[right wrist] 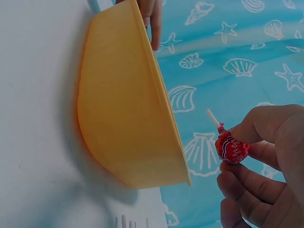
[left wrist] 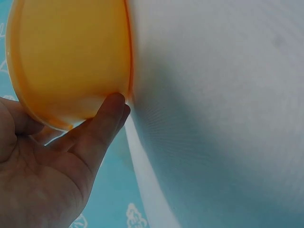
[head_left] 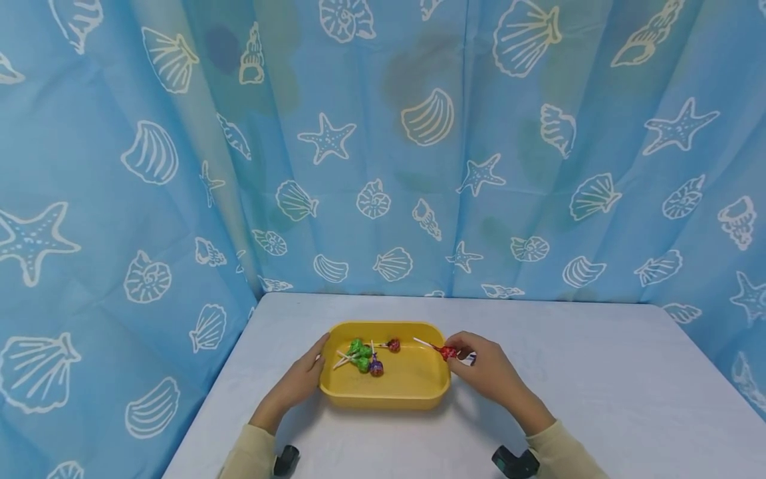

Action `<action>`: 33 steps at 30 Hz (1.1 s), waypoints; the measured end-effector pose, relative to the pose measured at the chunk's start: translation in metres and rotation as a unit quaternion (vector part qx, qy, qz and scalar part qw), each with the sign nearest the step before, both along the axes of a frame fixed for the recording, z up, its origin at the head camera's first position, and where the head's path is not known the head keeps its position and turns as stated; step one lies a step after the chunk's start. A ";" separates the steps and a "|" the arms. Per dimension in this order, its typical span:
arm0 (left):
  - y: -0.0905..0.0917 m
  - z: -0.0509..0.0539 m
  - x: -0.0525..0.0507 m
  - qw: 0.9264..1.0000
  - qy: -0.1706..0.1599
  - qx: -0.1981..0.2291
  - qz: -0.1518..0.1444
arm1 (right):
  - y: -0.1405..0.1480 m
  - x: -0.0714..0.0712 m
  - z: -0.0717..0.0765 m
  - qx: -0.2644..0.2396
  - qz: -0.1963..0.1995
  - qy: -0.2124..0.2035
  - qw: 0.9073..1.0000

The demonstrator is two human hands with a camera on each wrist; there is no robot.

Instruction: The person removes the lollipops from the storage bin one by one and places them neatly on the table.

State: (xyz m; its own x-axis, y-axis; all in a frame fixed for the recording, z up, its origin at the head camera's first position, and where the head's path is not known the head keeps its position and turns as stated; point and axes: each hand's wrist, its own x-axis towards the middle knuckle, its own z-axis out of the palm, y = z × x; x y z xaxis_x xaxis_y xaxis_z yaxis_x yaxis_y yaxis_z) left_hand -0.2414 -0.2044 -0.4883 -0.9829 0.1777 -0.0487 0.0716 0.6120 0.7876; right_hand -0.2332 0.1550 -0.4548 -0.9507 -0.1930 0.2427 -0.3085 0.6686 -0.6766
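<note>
A yellow tray [head_left: 389,403] stands on the table, with green lollipops [head_left: 363,364], a purple lollipop [head_left: 376,368] and a dark red lollipop [head_left: 393,345] inside. My left hand [head_left: 302,378] holds its left end; in the left wrist view, the thumb is at the rim and the fingers lie against the outer wall. My right hand [head_left: 493,372] pinches a red-wrapped lollipop [right wrist: 232,148] by its head between thumb and fingers, at the tray's right rim. Its white stick points left over the tray. A small white-and-dark patch beside those fingers is too small to identify.
A white-covered table [head_left: 598,372] extends around the tray. Behind and to the left hangs a blue curtain [head_left: 371,120] printed with shells and starfish. Black devices [head_left: 516,462] sit at both wrists.
</note>
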 end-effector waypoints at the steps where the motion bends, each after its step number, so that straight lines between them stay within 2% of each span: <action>1: 0.000 0.000 0.000 1.000 0.000 0.000 -0.001 | 0.001 0.001 0.000 -0.004 0.001 0.000 1.000; 7: 0.000 -0.002 -0.002 1.000 -0.005 0.003 0.001 | 0.010 0.008 0.001 -0.017 -0.003 0.004 1.000; 13: 0.001 -0.001 -0.001 1.000 -0.009 0.003 0.010 | 0.015 0.014 -0.002 -0.026 -0.008 -0.018 0.999; 33: -0.001 0.000 0.000 1.000 0.002 0.005 -0.008 | 0.033 0.035 -0.013 -0.043 -0.027 -0.020 0.999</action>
State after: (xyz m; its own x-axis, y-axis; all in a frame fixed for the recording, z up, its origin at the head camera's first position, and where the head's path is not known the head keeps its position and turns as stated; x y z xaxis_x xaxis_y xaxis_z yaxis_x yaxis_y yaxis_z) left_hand -0.2414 -0.2050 -0.4882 -0.9803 0.1931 -0.0422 0.0846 0.6027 0.7935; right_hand -0.1983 0.1883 -0.4677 -0.9684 -0.1218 0.2178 -0.2454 0.6228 -0.7429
